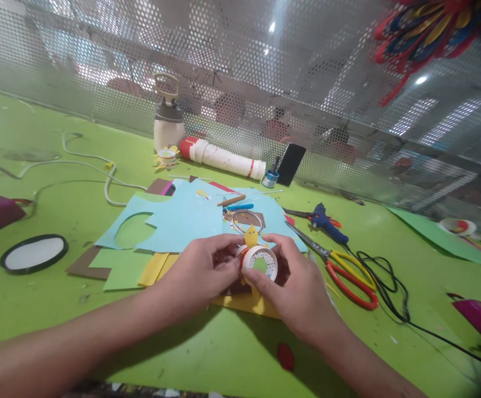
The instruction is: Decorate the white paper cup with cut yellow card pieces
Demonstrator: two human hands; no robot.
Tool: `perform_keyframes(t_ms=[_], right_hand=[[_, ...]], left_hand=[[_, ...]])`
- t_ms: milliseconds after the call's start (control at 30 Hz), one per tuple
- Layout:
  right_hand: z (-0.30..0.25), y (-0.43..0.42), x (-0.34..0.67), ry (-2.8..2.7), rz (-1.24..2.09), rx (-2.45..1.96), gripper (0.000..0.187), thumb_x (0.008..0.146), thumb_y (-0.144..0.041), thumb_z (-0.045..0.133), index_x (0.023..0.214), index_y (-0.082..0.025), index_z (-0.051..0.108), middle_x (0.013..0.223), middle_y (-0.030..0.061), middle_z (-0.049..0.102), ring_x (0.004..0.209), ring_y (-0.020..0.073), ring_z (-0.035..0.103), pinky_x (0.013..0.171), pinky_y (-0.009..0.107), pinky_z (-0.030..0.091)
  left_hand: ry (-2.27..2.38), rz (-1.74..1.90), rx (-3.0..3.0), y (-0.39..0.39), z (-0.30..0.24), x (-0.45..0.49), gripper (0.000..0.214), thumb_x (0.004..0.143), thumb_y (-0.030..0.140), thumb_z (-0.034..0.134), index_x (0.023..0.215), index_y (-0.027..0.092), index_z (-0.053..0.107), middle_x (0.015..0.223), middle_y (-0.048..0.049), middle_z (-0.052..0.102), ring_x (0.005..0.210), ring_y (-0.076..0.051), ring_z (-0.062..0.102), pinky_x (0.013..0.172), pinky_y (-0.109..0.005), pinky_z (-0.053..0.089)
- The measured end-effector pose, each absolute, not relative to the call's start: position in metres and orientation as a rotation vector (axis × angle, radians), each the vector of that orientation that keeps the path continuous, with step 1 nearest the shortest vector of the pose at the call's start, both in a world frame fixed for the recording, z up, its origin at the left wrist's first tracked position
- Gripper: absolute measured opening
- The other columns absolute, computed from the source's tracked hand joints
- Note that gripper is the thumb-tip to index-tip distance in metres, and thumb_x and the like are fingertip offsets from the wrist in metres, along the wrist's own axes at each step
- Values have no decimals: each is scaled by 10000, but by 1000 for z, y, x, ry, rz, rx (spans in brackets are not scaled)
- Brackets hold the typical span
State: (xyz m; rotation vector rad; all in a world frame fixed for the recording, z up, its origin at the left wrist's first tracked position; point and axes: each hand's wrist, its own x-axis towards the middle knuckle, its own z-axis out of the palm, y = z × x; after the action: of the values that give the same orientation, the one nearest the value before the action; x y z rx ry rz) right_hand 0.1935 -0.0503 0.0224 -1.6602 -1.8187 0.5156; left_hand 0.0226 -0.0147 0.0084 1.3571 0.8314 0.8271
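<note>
Between my two hands is a small white paper-cup craft with a yellow paper head on top, a red band and a green shape inside its round end. My left hand is closed on its left side, fingertips partly hidden behind it. On the other side, my right hand grips it with the thumb on the front rim and the index finger near the yellow head. Beneath and behind lie blue paper sheets and yellow paper. Scissors with red and yellow handles rest right of my right hand.
A blue glue gun with a black cord lies at right. Behind stand a sprayer bottle, a stack of white cups, a small blue jar and a phone. A black-rimmed oval lies left; a red scrap sits in front.
</note>
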Motion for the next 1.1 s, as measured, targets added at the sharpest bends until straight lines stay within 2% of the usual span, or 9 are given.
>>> perform_keyframes(t_ms=[133,233,367,533,733,967,1100], right_hand=[[18,-48,197,-1740,701,-1607,566,741,-576,653,1190,-281,474,954,20,698,842,211,660,753,341,508],[20,-48,196,-1742,718,-1611,546,741,-570,656,1169,-266,505,961,21,696,833,200,653,744,323,502],[27,-49,193,-1811,668,-1624,410,752,-545,657,1000,-225,596,831,3,683,717,167,614,629,272,470],[30,-49,195,-1837,708,-1585,314,786,-500,644,857,-198,594,689,-29,627,614,122,535,549,227,411],[27,-48,198,-1834,770,-1549,400,876,-553,482,773,-173,557,606,-29,548,549,104,454,499,226,356],[29,-47,196,-1788,830,-1555,400,906,-526,441,738,-176,538,628,-21,523,567,110,440,507,231,355],[29,-48,194,-1813,738,-1547,373,915,-488,448,712,-185,526,587,-32,488,548,109,422,490,225,345]], left_hand=[[806,826,1318,-15,9,23,257,796,224,562,1028,156,649,778,-18,638,694,-141,606,640,-257,509],[803,817,1308,-15,9,23,260,793,230,558,1027,162,649,787,-20,650,695,-145,612,648,-266,514],[824,804,1367,-16,11,22,230,772,235,562,964,151,658,819,-42,673,732,-170,627,673,-291,515],[829,757,1326,-18,18,22,244,733,254,598,933,129,659,771,-33,658,672,-150,604,665,-285,508],[804,718,1320,-17,18,20,286,741,301,618,972,141,674,701,-2,627,628,-121,574,625,-243,483],[804,682,1305,-15,17,20,150,766,279,582,817,159,656,721,-3,645,681,-150,627,666,-268,508],[811,685,1267,-16,20,21,171,746,259,601,865,157,669,696,0,641,675,-152,634,666,-274,510]])
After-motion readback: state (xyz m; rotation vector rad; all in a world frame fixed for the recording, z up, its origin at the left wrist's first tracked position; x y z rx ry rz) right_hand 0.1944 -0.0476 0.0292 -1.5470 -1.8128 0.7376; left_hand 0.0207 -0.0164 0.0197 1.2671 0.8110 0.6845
